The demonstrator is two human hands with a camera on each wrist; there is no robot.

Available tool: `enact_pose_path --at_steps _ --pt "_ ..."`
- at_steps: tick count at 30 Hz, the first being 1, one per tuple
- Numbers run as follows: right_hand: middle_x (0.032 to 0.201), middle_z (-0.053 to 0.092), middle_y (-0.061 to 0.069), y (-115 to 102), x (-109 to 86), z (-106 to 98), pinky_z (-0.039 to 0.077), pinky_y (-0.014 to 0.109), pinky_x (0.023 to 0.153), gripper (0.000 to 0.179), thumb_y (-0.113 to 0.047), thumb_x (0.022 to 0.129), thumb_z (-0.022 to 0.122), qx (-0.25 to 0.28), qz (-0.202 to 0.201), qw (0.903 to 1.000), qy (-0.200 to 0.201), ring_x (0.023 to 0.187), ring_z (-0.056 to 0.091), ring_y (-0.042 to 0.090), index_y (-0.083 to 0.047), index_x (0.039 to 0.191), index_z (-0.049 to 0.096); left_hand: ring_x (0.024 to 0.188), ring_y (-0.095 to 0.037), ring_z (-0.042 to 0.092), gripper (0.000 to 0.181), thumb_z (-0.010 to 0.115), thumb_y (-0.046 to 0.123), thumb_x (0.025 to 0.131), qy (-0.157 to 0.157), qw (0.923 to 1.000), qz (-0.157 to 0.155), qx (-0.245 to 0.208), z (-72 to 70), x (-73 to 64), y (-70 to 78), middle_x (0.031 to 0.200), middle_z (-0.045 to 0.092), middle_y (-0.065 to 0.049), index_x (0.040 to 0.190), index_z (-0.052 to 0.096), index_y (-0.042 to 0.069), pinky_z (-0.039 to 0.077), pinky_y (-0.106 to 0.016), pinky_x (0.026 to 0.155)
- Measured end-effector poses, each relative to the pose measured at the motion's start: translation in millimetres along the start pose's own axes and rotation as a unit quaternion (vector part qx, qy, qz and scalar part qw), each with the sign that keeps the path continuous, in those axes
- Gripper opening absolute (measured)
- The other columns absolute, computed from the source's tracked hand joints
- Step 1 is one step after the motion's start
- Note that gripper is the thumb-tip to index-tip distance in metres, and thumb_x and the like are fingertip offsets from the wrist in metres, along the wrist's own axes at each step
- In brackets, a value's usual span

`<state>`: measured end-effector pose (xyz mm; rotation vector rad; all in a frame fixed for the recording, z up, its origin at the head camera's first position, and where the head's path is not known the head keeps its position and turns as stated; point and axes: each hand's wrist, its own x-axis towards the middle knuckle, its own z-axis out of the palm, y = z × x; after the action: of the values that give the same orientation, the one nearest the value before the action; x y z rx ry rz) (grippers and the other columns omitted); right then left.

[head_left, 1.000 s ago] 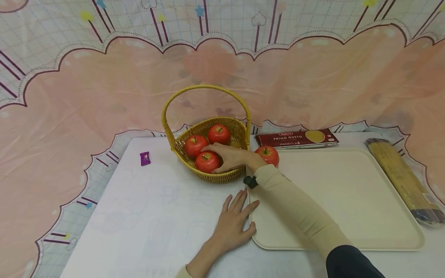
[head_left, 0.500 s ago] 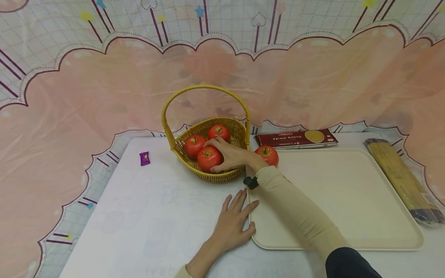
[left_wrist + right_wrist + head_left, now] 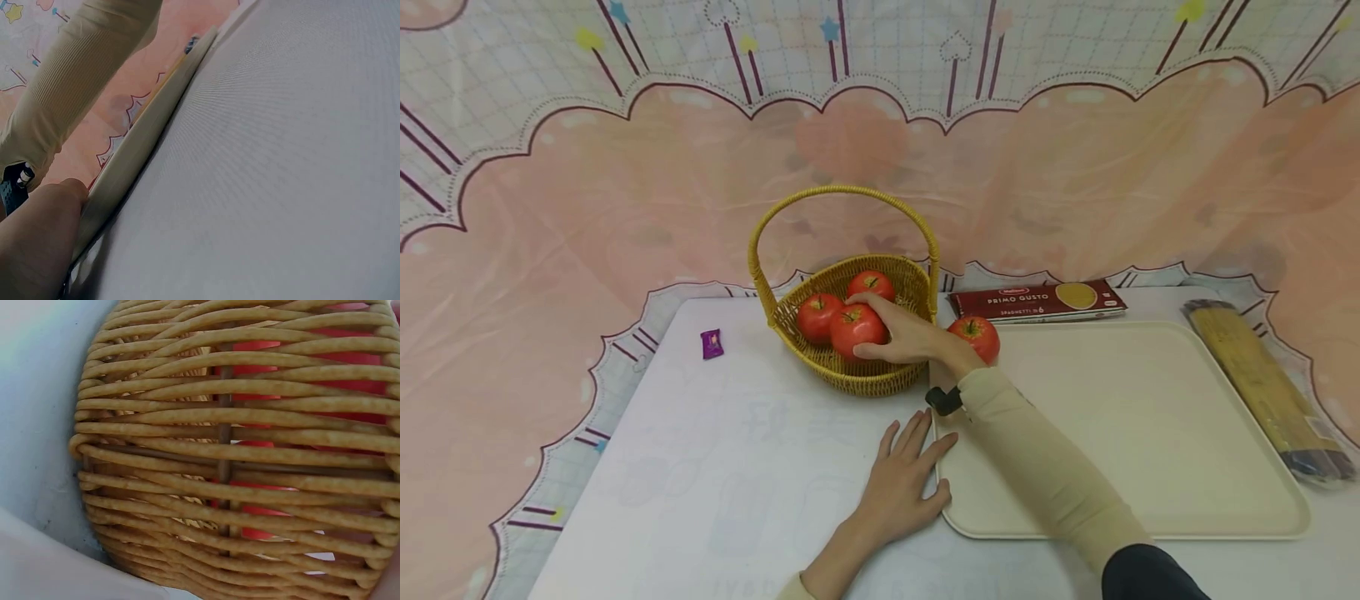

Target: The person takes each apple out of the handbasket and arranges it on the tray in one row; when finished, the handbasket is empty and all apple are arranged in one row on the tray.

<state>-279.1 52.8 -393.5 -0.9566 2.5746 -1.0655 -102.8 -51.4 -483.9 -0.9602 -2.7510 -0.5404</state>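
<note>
In the head view a yellow wicker basket (image 3: 867, 385) with a tall handle holds red apples. My right hand (image 3: 901, 332) reaches over its right rim and grips the front apple (image 3: 854, 330) from the right side. Two more apples, one at the left (image 3: 818, 317) and one at the back (image 3: 872, 286), lie beside it in the basket. Woven strands fill the right wrist view, with red showing through the gaps. My left hand (image 3: 904, 482) lies with spread fingers at the left edge of a cream tray (image 3: 1120, 433), thumb and index finger touching its rim.
Another apple (image 3: 976, 337) sits by the tray's back left corner, partly behind the right wrist. A dark red spaghetti box (image 3: 1037, 302) lies behind the tray. A bag of spaghetti (image 3: 1270, 392) lies along its right side. At the left is a small purple packet (image 3: 712, 343).
Gripped by my right hand, the front apple has risen slightly and shifted a little to the right, still within the basket. My left hand has stayed in place.
</note>
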Motion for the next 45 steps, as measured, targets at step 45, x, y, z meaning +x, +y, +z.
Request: enact_pose_path --at_steps 45 --pt "0.141 0.039 -0.002 15 -43.1 -16 0.044 0.048 0.1 0.073 -0.044 0.076 0.074 0.147 -0.012 0.9881 0.043 0.125 0.043 0.021 -0.04 0.137 0.035 0.141 -0.027 0.033 0.053 0.054 0.033 0.083 0.017 0.9998 0.006 0.006 3.4 0.6 -0.5 0.149 0.038 -0.015 0.135 0.049 0.026 0.024 -0.053 0.11"
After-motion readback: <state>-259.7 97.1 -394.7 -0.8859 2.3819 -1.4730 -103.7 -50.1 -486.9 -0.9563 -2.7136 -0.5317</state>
